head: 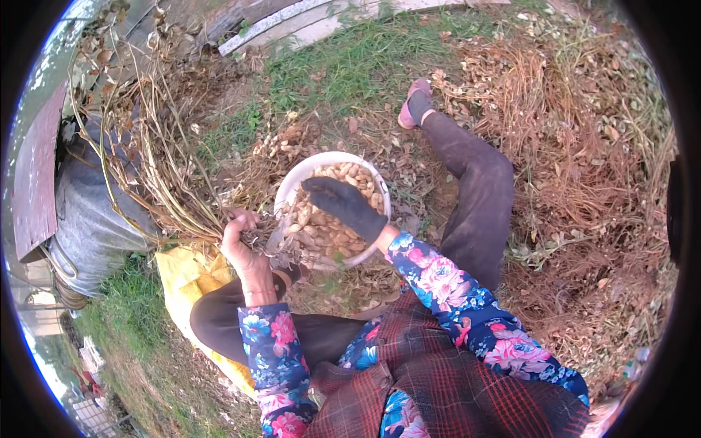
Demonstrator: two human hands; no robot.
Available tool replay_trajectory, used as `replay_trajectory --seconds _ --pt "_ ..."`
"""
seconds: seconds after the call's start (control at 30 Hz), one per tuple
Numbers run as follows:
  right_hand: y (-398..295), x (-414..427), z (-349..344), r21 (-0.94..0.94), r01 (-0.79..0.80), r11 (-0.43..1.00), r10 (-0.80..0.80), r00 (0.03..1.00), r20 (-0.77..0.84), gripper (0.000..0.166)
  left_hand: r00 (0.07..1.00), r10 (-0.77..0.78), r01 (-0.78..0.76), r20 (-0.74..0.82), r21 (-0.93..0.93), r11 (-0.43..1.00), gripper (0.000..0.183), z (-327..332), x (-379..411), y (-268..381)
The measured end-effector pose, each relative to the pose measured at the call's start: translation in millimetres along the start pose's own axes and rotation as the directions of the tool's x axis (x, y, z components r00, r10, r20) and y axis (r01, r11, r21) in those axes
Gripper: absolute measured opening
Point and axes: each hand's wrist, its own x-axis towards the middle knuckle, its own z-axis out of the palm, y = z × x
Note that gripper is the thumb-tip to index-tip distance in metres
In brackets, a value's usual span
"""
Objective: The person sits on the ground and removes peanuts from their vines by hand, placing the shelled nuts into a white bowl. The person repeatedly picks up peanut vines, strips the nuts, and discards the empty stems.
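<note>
My bare left hand (247, 257) grips a bundle of dried peanut plants (170, 191) near the root end. Their long brown stems fan out to the upper left, and the tangled roots (282, 235) reach over the basin's left rim. A round white plastic basin (290, 183) stands on the ground before me, largely filled with unshelled peanuts (339, 238). Over those peanuts is my right hand (345, 205) in a dark glove, its fingers close together and pointing left. The glove's back faces me, so whatever lies under the palm is hidden.
Piled peanut vines (553, 180) cover the ground at right. Loose peanuts (276, 145) lie beyond the basin. A yellow sack (191, 279) is beside my bent left leg (230, 317); my right leg (476, 164) stretches forward. A grey cloth-like bundle (96, 202) stands at left.
</note>
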Motion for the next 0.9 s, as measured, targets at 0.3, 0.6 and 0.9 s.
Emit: replay_trajectory --seconds 0.3,0.6,0.9 --pt "101.7 21.2 -173.3 0.053 -0.296 0.954 0.212 0.538 -0.816 0.02 0.995 0.094 -0.093 -0.021 0.079 0.993 0.008 36.2 -8.4 21.5" --pt "210.0 16.5 -257.6 -0.585 -0.805 0.101 0.188 0.593 -0.783 0.028 0.997 0.082 -0.082 0.002 -0.008 0.997 0.021 18.6 8.5 43.5" --pt "251.7 3.4 -302.4 -0.713 -0.7 0.037 0.081 0.713 -0.696 0.026 0.983 0.063 -0.053 -0.175 0.061 0.997 0.023 6.0 9.6 31.8"
